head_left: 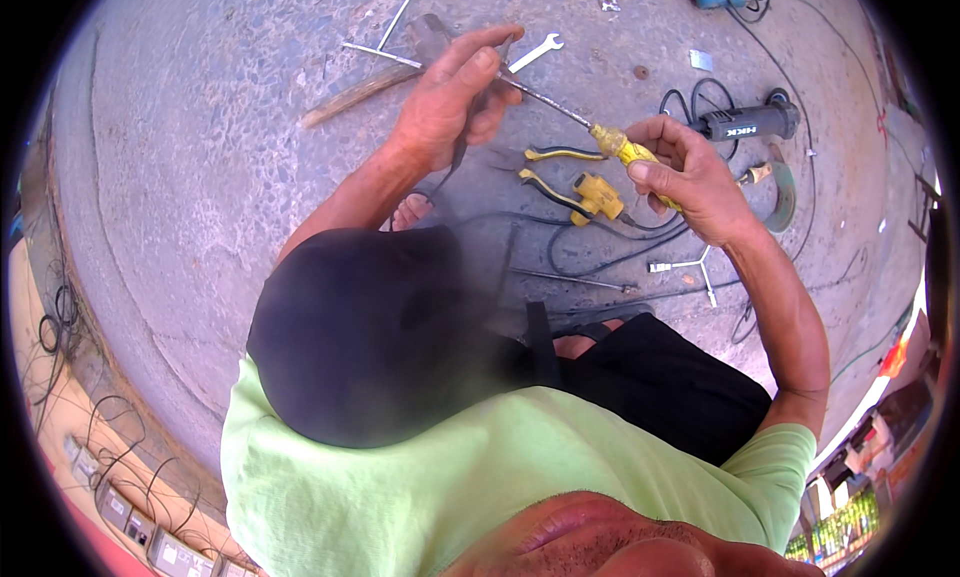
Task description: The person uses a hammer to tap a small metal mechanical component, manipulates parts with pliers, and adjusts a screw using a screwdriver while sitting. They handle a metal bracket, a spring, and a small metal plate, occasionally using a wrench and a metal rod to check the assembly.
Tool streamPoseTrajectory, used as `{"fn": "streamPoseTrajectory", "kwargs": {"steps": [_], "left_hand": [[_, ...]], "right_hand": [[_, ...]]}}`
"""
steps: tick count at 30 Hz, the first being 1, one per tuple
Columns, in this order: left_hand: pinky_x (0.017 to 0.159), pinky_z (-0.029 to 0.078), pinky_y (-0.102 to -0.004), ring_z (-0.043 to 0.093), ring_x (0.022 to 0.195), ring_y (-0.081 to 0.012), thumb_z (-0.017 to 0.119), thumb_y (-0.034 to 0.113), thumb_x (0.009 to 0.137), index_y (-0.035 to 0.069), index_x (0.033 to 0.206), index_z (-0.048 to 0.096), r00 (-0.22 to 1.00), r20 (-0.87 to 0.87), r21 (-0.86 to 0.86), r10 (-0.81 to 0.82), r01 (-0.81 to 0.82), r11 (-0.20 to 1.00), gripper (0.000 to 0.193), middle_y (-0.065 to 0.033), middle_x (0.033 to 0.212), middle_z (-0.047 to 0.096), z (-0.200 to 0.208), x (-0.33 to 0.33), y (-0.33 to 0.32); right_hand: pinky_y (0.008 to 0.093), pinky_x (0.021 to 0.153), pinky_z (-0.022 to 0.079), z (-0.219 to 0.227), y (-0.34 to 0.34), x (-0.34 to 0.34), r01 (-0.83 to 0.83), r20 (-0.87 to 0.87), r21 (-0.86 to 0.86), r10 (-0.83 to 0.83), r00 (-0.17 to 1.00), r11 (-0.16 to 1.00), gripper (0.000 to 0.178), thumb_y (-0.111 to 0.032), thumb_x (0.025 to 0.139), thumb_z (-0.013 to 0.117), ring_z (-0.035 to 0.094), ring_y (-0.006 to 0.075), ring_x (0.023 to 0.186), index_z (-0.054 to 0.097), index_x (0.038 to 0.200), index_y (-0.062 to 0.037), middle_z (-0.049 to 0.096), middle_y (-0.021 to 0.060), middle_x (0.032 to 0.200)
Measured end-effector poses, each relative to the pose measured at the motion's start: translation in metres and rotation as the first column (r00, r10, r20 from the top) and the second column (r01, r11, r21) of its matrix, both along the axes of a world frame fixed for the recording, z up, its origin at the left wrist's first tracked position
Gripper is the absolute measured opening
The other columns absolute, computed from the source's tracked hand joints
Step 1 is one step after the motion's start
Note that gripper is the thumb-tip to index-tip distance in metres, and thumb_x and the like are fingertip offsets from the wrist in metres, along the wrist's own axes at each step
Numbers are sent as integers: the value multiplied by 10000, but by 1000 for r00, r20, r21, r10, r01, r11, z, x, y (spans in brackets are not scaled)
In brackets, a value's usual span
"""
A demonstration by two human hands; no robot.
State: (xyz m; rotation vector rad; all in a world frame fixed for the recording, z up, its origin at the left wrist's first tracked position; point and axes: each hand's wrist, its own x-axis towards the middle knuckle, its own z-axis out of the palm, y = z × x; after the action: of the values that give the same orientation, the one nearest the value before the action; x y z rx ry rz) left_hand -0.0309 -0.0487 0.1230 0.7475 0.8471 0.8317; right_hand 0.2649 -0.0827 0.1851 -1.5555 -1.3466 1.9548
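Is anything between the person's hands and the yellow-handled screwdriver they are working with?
Nothing visible. The right hand grips the yellow handle of the screwdriver directly, and the left hand closes around the far end of its shaft, hiding the tip.

Pliers on ground between hands; grinder right of right hand; wrench far, right of left hand.

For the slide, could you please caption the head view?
Right hand holds a yellow-handled screwdriver, left hand at its shaft, above pliers and a grinder.
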Motion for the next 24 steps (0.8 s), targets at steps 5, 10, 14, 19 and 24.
{"fn": "streamPoseTrajectory", "kwargs": {"steps": [5,10,14,19,24], "left_hand": [[478,344,-213,427,591,-67,632,599,952,105,1501,432,1000,20,-10,-6,7,1000,765,-90,1018,617,-1,3,0],[477,347,-212,431,590,-65,620,602,960,105,1507,428,999,30,-26,-11,12,1000,763,-85,1005,617,-3,2,0],[479,350,-212,436,591,-66,613,597,967,107,1509,427,999,43,-28,-17,18,999,754,-83,998,617,-4,1,0],[483,357,-215,441,593,-69,617,594,965,106,1510,425,999,34,-19,-20,21,1000,757,-84,992,618,-5,1,0],[490,362,-220,440,596,-75,619,584,967,102,1508,425,1000,20,-15,-21,22,1000,750,-88,996,616,-5,1,-1]], "right_hand": [[250,625,488,-4,5,8,42,-79,-190,-58,995,981,496,-338,974,665,634,109,844,587,1316,13,705,76,1075],[245,631,495,0,0,1,12,-34,-61,-14,999,998,473,-345,1002,634,640,104,835,594,1325,-3,710,78,1078],[237,624,494,-4,5,4,35,-48,-125,-41,998,992,477,-341,1001,632,629,91,822,590,1334,-3,707,79,1086],[224,616,489,-3,3,1,58,-87,-163,-73,994,985,454,-304,1029,580,646,98,779,555,1364,2,709,91,1037],[245,631,497,-15,2,6,15,-52,-82,-20,998,996,480,-313,1012,610,651,104,858,565,1362,12,710,103,1120]]}}
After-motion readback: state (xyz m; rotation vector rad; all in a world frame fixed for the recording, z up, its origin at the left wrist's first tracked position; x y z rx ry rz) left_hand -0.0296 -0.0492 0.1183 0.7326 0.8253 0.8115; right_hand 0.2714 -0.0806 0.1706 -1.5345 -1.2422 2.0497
